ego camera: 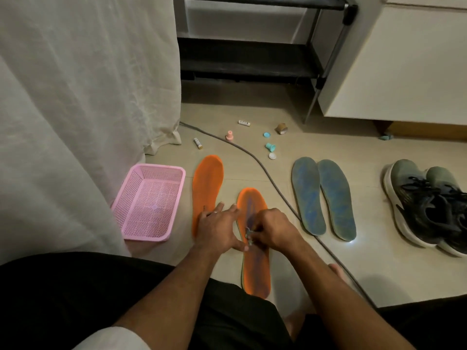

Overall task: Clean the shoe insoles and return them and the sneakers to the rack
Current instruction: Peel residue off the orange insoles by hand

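Two orange insoles lie on the floor: one [207,183] to the left, and a stained one [255,263] in front of me. My left hand [219,228] presses flat on the stained insole's left edge, fingers spread, also touching the left insole. My right hand [273,231] is closed on a small grey wipe or cloth [249,234] held against the stained insole's middle. Two blue-grey insoles [323,195] lie side by side to the right. A pair of dark sneakers [427,205] stands at the far right. The black shoe rack [252,59] is at the back.
A pink plastic basket [177,173] sits to the left beside a white curtain [75,97]. A grey cable [275,185] runs diagonally between the insole pairs. Small caps, batteries and a tape roll [282,128] are scattered near the rack. A white cabinet [404,66] stands at the right.
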